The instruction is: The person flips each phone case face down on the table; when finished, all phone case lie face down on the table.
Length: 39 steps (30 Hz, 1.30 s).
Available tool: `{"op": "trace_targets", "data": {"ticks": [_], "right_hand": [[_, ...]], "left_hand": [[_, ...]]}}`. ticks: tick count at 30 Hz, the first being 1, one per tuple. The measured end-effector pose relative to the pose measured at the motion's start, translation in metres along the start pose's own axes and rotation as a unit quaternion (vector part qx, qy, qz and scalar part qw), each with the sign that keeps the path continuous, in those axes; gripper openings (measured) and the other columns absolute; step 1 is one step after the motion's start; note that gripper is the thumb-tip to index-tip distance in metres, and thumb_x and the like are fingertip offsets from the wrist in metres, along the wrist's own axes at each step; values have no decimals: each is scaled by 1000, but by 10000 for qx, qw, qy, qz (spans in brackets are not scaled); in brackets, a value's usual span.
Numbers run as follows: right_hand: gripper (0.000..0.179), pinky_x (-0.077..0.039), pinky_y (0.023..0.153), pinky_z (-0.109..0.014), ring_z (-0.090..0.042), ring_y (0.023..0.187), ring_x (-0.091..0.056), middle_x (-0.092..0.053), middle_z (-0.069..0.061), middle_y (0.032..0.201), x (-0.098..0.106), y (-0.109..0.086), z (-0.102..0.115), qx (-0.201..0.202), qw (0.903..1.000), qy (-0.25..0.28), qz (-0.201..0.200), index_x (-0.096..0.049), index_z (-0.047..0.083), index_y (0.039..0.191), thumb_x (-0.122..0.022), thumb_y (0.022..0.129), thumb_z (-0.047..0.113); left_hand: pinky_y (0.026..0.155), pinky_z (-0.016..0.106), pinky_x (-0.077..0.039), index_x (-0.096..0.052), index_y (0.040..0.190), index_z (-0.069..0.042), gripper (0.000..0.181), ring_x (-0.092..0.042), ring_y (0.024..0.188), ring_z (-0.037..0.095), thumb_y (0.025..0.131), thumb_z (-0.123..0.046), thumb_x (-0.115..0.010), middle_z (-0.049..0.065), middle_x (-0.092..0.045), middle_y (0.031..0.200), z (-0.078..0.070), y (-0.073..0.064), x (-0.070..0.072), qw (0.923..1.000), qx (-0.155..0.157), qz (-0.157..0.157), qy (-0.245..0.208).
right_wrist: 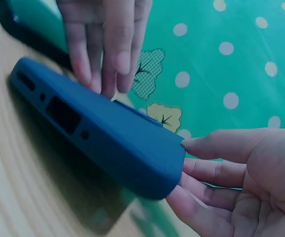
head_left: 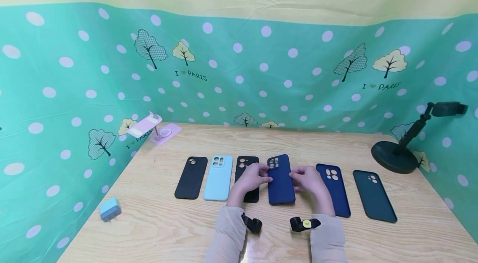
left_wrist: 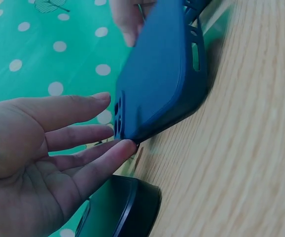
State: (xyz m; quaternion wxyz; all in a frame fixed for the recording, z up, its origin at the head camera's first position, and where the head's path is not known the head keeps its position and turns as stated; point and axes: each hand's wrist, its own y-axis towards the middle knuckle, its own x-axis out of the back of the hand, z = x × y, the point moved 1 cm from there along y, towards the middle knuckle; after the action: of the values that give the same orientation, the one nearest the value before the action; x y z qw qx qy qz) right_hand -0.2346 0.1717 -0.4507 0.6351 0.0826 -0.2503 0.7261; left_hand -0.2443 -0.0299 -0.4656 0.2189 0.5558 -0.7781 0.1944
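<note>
While the right hand (head_left: 307, 178) pinches one long edge of the navy phone case (head_left: 281, 186), the left hand (head_left: 254, 176) touches the opposite side, fingers nearly straight; the case lies between them, long axis running forward, neither nearer

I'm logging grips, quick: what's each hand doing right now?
Left hand: open, touching the left edge of the navy phone case between the hands.
Right hand: closed, pinching that case's right edge.
</note>
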Motion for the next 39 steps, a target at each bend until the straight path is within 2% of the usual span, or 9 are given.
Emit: {"op": "trace_targets", "data": {"ticks": [9, 15, 28, 34, 39], "right_hand": [[21, -58, 58, -25, -10, 67, -63, -68, -16, 90, -4, 8, -9, 54, 9983, -463, -346, -67, -7, 107, -60, 92, 5], [20, -57, 56, -24, -9, 63, -61, -68, -16, 90, -9, 10, -10, 78, 9968, -566, -553, -67, -7, 106, -63, 89, 3], [23, -57, 57, -25, -10, 64, -60, -65, -12, 86, -14, 10, -7, -7, 9976, -460, -520, -65, -8, 108, -65, 87, -2], [25, -58, 61, -26, -14, 72, -64, -67, -16, 94, -6, 6, -8, 167, 9968, -562, -549, -65, -7, 112, -64, 89, 2], [29, -59, 64, -30, -22, 79, -68, -68, -23, 102, 15, -1, -10, 473, 9925, -723, -864, -63, -8, 116, -61, 91, 8]], "left_hand": [[90, 40, -55, -61, 125, 3, 41, -65, 106, 28, 88, -11, -70, 19, -65, 120, -3, -2, 0, 9999, 106, -61, -31], [91, 40, -54, -58, 128, 4, 43, -64, 110, 30, 89, -10, -69, 20, -62, 124, -4, -2, -1, 9999, 119, -91, -64], [91, 41, -54, -57, 130, 3, 44, -63, 111, 31, 90, -12, -68, 20, -60, 126, -8, -4, 0, 9996, 217, -150, 74], [87, 39, -55, -57, 131, 1, 43, -63, 108, 28, 91, -14, -67, 17, -61, 123, -8, -4, 2, 9992, 175, -293, 209], [88, 35, -55, -56, 131, 1, 42, -62, 111, 27, 93, -14, -65, 15, -61, 127, -15, -3, -1, 9991, -68, -415, -85]]}}
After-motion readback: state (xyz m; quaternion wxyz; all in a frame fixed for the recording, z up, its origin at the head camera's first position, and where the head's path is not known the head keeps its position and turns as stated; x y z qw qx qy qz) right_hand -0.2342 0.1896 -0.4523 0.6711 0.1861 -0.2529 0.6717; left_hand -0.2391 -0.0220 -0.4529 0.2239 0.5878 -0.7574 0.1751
